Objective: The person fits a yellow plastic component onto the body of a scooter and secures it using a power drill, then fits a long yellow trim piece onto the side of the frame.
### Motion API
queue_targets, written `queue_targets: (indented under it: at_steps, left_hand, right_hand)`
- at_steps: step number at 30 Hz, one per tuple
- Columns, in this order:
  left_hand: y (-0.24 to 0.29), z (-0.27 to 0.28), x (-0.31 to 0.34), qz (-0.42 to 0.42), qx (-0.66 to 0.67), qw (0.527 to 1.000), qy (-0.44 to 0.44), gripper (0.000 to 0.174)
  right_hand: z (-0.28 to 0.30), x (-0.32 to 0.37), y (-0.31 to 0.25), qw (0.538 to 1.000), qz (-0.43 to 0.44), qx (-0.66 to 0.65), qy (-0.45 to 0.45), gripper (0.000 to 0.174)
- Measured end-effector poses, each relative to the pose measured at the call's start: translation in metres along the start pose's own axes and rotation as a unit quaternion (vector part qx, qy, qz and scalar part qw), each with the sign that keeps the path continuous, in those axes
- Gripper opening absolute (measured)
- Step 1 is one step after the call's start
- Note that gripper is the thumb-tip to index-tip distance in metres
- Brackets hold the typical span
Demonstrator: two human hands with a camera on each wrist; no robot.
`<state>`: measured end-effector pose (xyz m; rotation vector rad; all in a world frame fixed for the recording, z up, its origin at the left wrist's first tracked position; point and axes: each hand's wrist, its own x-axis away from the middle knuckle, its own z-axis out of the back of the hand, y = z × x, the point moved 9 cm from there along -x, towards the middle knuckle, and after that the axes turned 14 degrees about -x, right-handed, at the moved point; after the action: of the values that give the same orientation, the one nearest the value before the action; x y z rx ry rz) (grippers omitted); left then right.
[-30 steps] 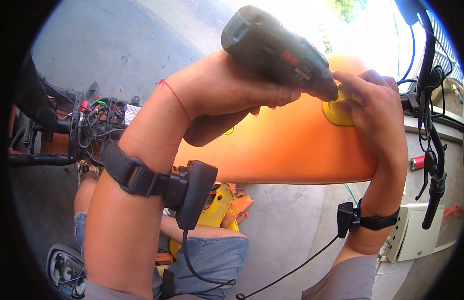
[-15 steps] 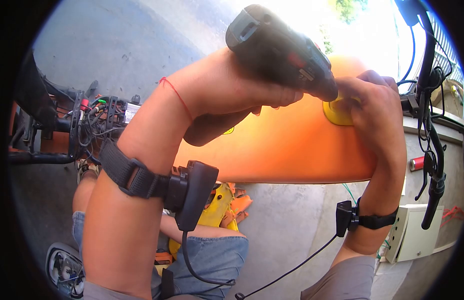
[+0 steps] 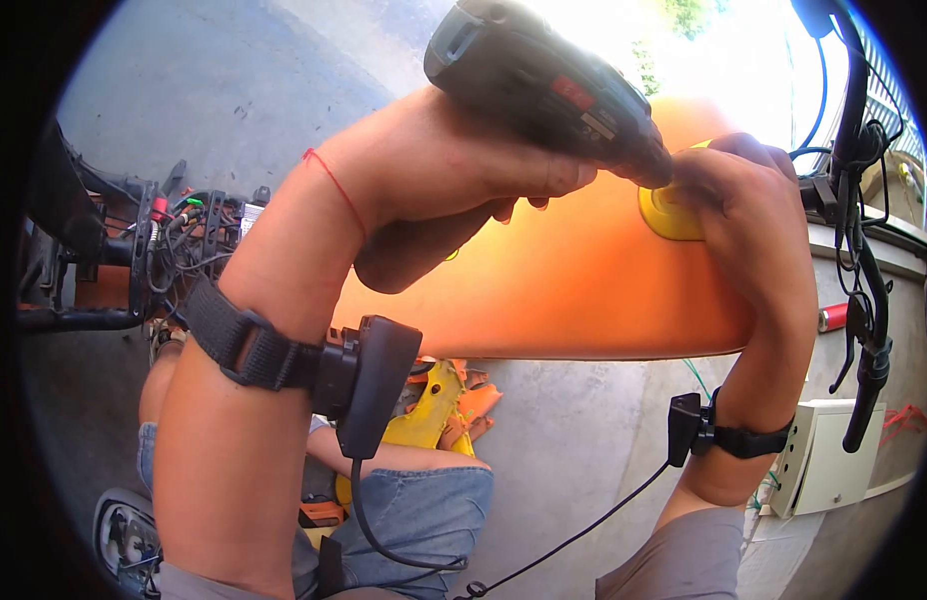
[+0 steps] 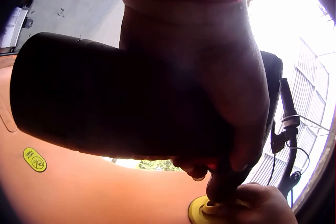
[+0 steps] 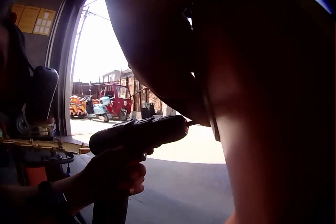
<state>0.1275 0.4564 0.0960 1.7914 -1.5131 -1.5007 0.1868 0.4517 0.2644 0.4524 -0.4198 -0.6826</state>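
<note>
My left hand (image 3: 464, 150) grips the handle of a dark cordless drill (image 3: 554, 90), its nose angled down toward a yellow round piece (image 3: 669, 220) on a large orange panel (image 3: 544, 290). A thin bit (image 5: 195, 123) shows at the drill's front in the right wrist view. My right hand (image 3: 754, 210) bends its fingers around the yellow piece, right beside the drill's nose. In the left wrist view, the drill's nose meets the yellow round piece (image 4: 198, 211) next to the right hand (image 4: 268, 208). The right fingertips are partly hidden.
A black handlebar (image 3: 869, 340) with hanging cables stands at the right. An off-white metal box (image 3: 829, 455) and a red can (image 3: 834, 318) lie below. At the left is a frame with tangled wires (image 3: 174, 240). Yellow and orange parts (image 3: 424, 415) lie on the floor by my leg.
The right index finger, stretched toward the drill's nose earlier, is now bent in at the yellow piece. The drill and left arm appear slightly farther left and up.
</note>
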Motion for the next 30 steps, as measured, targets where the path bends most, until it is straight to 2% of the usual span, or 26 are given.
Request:
queue_targets:
  at_steps: [5, 7, 10, 14, 16, 18, 30]
  left_hand:
    - [0.000, 0.000, 0.002, 0.016, 0.021, 1.000, 0.010, 0.029]
    - [-0.001, -0.001, 0.002, 0.020, 0.021, 1.000, 0.006, 0.030]
    - [0.000, 0.001, 0.003, 0.021, 0.018, 1.000, 0.006, 0.031]
    - [-0.001, 0.004, 0.004, 0.026, -0.005, 1.000, 0.010, 0.031]
    - [-0.002, 0.003, 0.004, 0.032, -0.009, 0.999, 0.007, 0.031]
    - [-0.004, 0.004, 0.005, 0.039, -0.013, 0.999, 0.007, 0.031]
    - [-0.003, 0.001, 0.007, 0.031, 0.026, 0.999, 0.000, 0.030]
  right_hand:
    - [0.001, 0.001, 0.002, 1.000, -0.012, -0.023, -0.004, 0.026]
    - [0.003, 0.001, 0.002, 0.999, -0.010, -0.046, 0.025, 0.033]
    - [0.002, 0.000, 0.000, 1.000, -0.004, -0.020, 0.009, 0.039]
    - [-0.003, -0.003, 0.002, 0.999, -0.017, -0.036, 0.001, 0.036]
    - [-0.006, -0.004, 0.000, 1.000, -0.005, 0.014, -0.007, 0.033]
    - [-0.007, -0.004, 0.000, 1.000, 0.004, 0.005, -0.003, 0.032]
    - [-0.006, -0.004, 0.001, 1.000, 0.005, -0.014, -0.019, 0.026]
